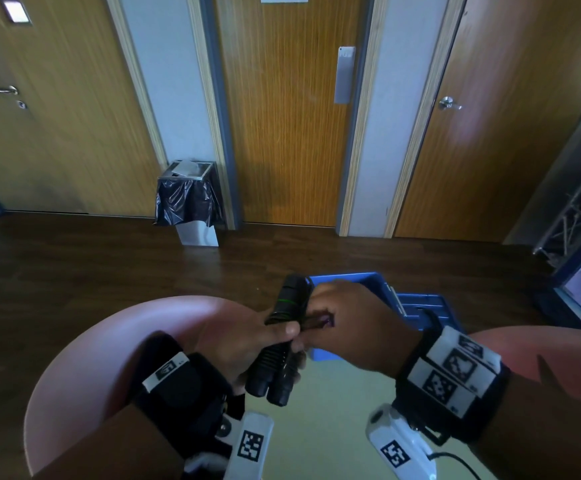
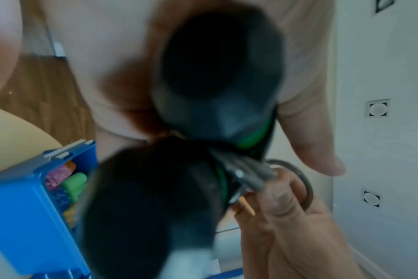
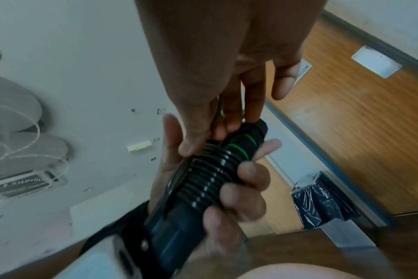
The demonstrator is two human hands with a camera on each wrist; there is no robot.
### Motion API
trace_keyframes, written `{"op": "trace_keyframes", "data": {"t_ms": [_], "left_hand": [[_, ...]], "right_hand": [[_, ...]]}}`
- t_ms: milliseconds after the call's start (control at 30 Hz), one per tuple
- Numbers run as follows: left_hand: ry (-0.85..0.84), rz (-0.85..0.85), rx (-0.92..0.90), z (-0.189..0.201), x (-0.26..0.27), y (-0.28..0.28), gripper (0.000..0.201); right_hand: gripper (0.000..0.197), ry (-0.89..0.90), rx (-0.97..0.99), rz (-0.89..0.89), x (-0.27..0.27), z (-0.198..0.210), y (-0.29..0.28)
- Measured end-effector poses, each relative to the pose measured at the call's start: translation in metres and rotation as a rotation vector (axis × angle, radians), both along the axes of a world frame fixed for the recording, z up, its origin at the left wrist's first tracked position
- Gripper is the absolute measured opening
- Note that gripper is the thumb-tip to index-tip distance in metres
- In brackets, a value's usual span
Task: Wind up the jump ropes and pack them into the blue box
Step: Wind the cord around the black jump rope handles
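Two black ribbed jump rope handles (image 1: 279, 344) with green rings lie side by side in my left hand (image 1: 244, 344), whose fingers curl round them (image 3: 241, 186). My right hand (image 1: 348, 327) is at the handles' upper end and pinches the grey rope (image 2: 248, 174); its fingers (image 2: 282, 200) curl round a loop of it. The blue box (image 1: 420, 306) stands just behind my right hand, partly hidden by it. In the left wrist view the blue box (image 2: 21, 200) holds several colourful handles.
A pale yellow surface (image 1: 334, 410) under my hands bears the box. My pink-clad knees flank it. Beyond is dark wooden floor, a steel waste bin (image 1: 189, 202) with a black liner, three wooden doors, and a metal truss (image 1: 573, 209) at right.
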State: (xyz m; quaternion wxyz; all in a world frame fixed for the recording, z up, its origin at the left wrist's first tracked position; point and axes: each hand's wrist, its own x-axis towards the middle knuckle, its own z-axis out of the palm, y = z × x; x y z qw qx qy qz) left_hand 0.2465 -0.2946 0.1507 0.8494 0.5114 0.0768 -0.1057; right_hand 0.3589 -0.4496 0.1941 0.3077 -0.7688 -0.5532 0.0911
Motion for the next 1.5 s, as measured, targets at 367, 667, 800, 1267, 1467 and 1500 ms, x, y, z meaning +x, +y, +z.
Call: {"op": "trace_keyframes", "data": {"t_ms": [367,667,800,1267,1467,1500], "left_hand": [[-0.002,-0.014,0.013,0.011,0.012,-0.017,0.074],[0.054,-0.162,0.188,0.024,0.012,-0.02,0.091],[-0.022,-0.102,0.404,0.026,0.012,-0.021,0.048],[-0.191,0.207,1.119,0.013,0.007,-0.027,0.061],[-0.131,0.249,1.046,0.012,0.006,-0.023,0.033],[-0.118,0.259,1.02,0.009,0.006,-0.023,0.033]], "right_hand": [[0.036,0.174,0.094,-0.267,0.004,0.009,-0.001],[0.033,0.303,-0.15,-0.186,0.021,0.028,-0.004],[0.023,0.226,-0.142,-0.303,0.022,0.021,-0.004],[0.01,0.198,-0.172,-0.358,0.024,0.015,-0.002],[0.016,0.062,-0.19,-0.308,0.02,0.016,0.001],[0.017,0.046,-0.204,-0.306,0.02,0.016,0.002]]}}
